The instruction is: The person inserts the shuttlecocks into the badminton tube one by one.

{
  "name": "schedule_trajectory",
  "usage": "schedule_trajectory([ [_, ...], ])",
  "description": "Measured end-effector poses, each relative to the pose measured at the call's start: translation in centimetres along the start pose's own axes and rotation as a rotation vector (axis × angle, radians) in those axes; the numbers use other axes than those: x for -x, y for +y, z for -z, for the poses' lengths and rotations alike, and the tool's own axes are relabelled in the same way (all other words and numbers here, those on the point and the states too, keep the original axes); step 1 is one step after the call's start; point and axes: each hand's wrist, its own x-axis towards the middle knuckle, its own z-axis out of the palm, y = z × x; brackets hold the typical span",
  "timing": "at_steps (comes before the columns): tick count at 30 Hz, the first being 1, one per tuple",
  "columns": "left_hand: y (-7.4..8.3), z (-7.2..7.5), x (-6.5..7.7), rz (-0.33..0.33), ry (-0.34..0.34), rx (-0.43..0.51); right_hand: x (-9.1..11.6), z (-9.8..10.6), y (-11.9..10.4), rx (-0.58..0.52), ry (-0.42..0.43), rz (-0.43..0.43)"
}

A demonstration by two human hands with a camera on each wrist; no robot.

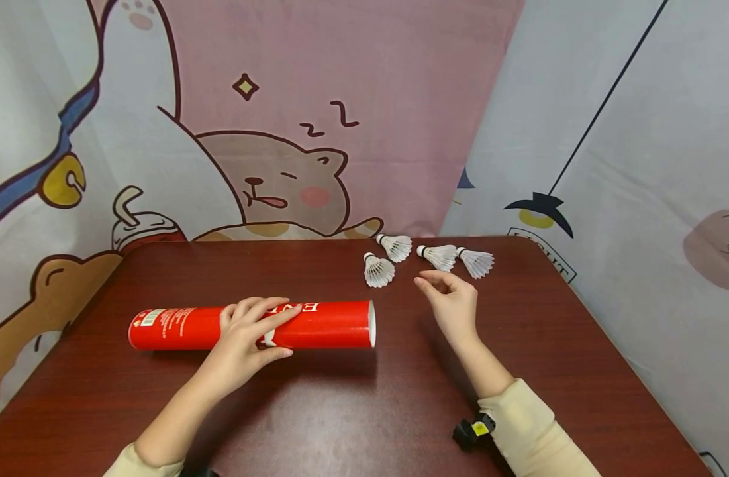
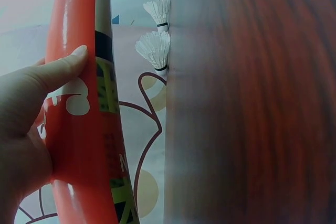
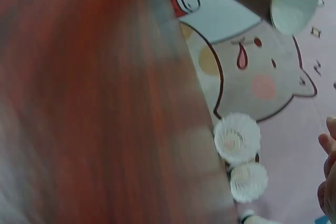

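My left hand [image 1: 245,338] grips a long red shuttlecock tube [image 1: 334,324] round its middle, thumb on the near side and fingers over the top. The tube lies level, held above the table, and its pale round end [image 3: 295,3] faces right. In the left wrist view the thumb presses on the printed red side. My right hand [image 1: 453,301] hovers with loosely bent fingers and holds nothing. Just beyond it lie white feather shuttlecocks: one [image 1: 438,257] close to the fingertips, another [image 1: 476,262] to its right, and two more, a nearer one [image 1: 379,270] and a farther one [image 1: 395,247], leftward.
The dark reddish-brown table [image 1: 316,411] ends at a back edge just behind the shuttlecocks. A cartoon-printed cloth [image 1: 400,119] hangs behind it and along the sides. A small black device [image 1: 474,430] sits by the right cuff.
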Motion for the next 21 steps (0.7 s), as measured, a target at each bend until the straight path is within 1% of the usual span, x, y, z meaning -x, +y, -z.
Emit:
schedule_trajectory([
  [1,0.0,0.0,0.0,0.000,0.001,0.000,-0.2,0.2,0.8,0.005,0.017,-0.008],
  [7,0.0,0.0,0.0,-0.002,0.002,0.000,-1.4,1.5,3.1,0.089,0.117,-0.057],
  [11,0.0,0.0,0.0,-0.002,0.003,-0.003,-1.9,2.2,4.4,0.104,0.173,-0.090],
  [16,0.0,0.0,0.0,-0.006,0.004,-0.002,-2.3,3.1,6.2,0.123,0.205,-0.146],
  [21,0.0,0.0,0.0,-0.006,0.002,0.000,-2.5,3.8,7.8,0.155,0.217,-0.209],
])
